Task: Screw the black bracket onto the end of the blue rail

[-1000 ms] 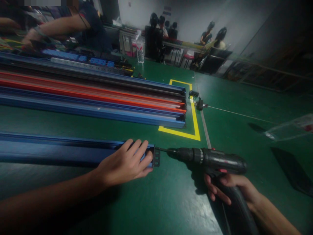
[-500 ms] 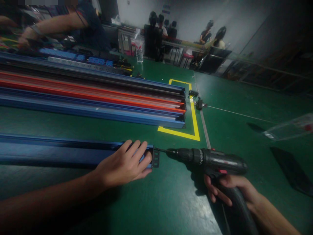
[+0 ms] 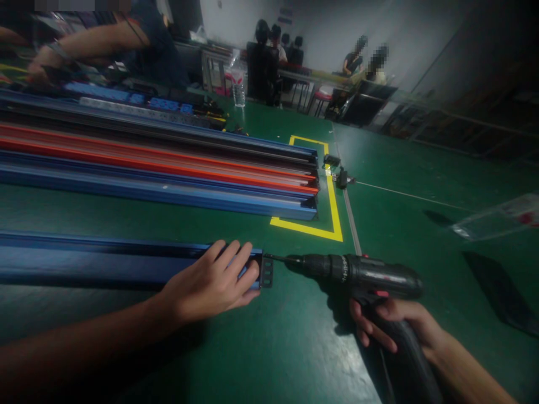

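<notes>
My left hand [image 3: 219, 278] is wrapped round the right end of a long blue metal profile [image 3: 96, 264] lying on the green table. At that end sits a black slotted end bracket [image 3: 267, 271], just past my fingertips. In my right hand [image 3: 400, 325] is a black cordless drill [image 3: 370, 275], gripped by its handle and pointing left. Its long thin bit [image 3: 284, 258] reaches the upper corner of the bracket; whether a screw is under the tip is too small to tell.
Several blue, black and red profiles [image 3: 236, 193] lie side by side behind, their ends inside yellow tape [image 3: 336, 207]. Small black parts [image 3: 343, 178] and a thin cord are beyond the tape. Clear bottles stand at the back [image 3: 238, 84] and lie at right [image 3: 497, 217]. A co-worker's arm [image 3: 84, 47] is at upper left.
The whole view has shifted very slightly. Both hands, the drill and the profile keep the same positions relative to one another.
</notes>
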Tool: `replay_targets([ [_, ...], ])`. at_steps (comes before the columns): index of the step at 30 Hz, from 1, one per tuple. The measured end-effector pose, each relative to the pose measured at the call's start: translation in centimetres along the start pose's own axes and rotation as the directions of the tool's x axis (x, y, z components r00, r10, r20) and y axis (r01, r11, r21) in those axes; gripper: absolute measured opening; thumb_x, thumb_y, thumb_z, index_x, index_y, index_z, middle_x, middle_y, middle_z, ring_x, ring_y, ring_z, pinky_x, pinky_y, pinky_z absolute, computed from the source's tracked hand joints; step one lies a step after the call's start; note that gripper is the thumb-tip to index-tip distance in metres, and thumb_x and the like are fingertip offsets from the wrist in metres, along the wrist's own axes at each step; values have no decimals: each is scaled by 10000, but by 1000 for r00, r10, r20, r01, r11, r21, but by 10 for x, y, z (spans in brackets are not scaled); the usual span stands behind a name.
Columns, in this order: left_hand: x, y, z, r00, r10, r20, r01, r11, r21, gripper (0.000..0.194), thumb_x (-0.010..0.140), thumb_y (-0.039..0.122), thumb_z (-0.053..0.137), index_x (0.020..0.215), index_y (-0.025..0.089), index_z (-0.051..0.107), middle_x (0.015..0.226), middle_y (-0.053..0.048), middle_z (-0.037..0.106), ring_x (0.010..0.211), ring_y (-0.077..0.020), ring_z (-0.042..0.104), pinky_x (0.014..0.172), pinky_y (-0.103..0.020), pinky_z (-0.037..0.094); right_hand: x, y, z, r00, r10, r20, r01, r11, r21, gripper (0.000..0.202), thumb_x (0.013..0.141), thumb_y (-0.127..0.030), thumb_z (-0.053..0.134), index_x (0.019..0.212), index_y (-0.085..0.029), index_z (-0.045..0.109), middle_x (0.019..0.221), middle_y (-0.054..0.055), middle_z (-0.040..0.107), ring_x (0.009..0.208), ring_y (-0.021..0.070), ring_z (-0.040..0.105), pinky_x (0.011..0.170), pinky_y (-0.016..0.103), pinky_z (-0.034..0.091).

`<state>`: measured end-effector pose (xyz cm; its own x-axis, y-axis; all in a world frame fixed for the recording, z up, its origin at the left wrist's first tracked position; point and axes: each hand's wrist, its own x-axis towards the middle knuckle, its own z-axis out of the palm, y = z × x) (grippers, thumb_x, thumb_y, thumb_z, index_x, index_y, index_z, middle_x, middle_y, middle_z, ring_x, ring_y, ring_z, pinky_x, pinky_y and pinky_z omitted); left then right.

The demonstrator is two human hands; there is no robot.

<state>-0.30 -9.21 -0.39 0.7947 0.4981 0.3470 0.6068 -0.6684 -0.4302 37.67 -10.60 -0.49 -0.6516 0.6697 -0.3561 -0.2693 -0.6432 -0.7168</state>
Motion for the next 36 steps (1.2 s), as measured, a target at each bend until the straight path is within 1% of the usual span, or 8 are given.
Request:
replay_targets([
  [4,0,0,0,1000,11,11,-11,1000,0,342,980,455,523,1046,135,623,1097,-223,702,917,-325,689,737,-434,524,0,0,-1,1000,-9,11,9,1000,-16,291,806,-247,638,995,-70,772,744,69,750,407,63,514,710,319,586],
  [7,-1,0,0,1000,9,22,-9,1000,4,344,984,459,513,1050,138,619,1107,-220,699,923,-327,686,746,-442,526,0,-1,-1,1000,-9,8,9,1000,-20,301,803,-244,637,1001,-61,769,745,76,751,407,62,514,706,319,584],
  [15,-1,1,-2,1000,-4,27,4,1000,-5,334,984,448,517,1055,138,619,1127,-221,689,938,-321,681,767,-443,525,0,-2,3,999,-1,-39,0,1000,-25,315,766,-247,635,961,-43,775,690,75,733,427,89,551,712,322,579],
  [20,-1,1,-3,999,-11,40,12,1000,-21,326,980,442,528,1052,137,619,1132,-224,683,941,-322,677,776,-443,523,-1,-3,5,998,13,-65,-15,1000,-22,298,767,-258,639,945,-67,783,682,69,733,433,100,562,714,320,573],
  [24,-3,1,-2,999,-27,39,28,999,-33,330,978,448,530,1063,141,616,1148,-213,677,960,-308,671,785,-424,515,0,-4,-2,999,36,-22,-36,999,7,323,790,-255,629,1000,-49,764,760,84,747,459,96,588,748,329,582],
  [28,-5,3,0,998,-45,36,45,999,-15,334,982,462,521,1063,152,616,1175,-209,672,984,-307,665,803,-424,505,2,-4,-4,1000,17,18,-18,999,30,332,824,-247,603,1033,-33,747,806,101,749,492,94,599,772,341,586],
  [31,-6,4,2,998,-53,44,54,998,-14,342,978,472,530,1072,154,616,1186,-206,673,994,-309,662,815,-426,499,2,-4,0,1000,5,13,-5,1000,17,322,822,-238,606,1025,-33,748,801,97,748,499,95,596,763,330,581],
  [36,-6,4,5,998,-60,16,61,997,-37,346,972,473,542,1061,149,629,1181,-210,676,980,-308,667,827,-422,488,0,-3,2,1000,-21,16,21,999,-28,313,806,-252,635,1012,-44,745,774,82,743,481,95,575,753,328,573],
])
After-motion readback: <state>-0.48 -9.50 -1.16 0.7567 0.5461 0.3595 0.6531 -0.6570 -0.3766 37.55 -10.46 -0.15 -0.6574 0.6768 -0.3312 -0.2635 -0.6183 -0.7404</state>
